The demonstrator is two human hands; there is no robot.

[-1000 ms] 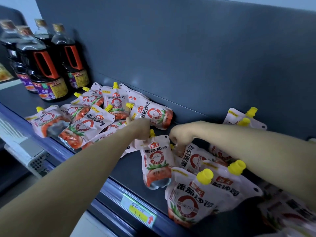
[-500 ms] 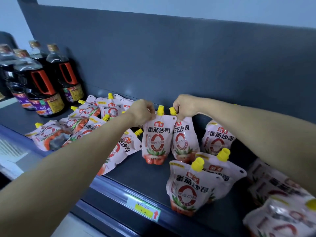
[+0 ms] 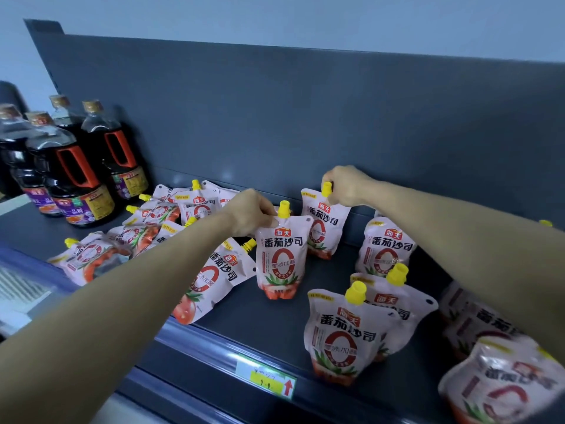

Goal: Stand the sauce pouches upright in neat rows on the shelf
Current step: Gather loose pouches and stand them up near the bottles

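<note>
While each soft pouch sags unless pinched near its stiff yellow spout, my left hand is closed on the top of the middle pouch, upright mid-shelf, and my right hand grips the spout of the back pouch by the shelf wall; a toppled heap waits leftward.

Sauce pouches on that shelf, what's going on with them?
A person is standing tomato sauce pouches up. The left hand holds one upright pouch by its top, the right hand pinches another pouch near its cap at the back panel. Several already stand at right; a heap lies flat at left beside dark bottles.
</note>
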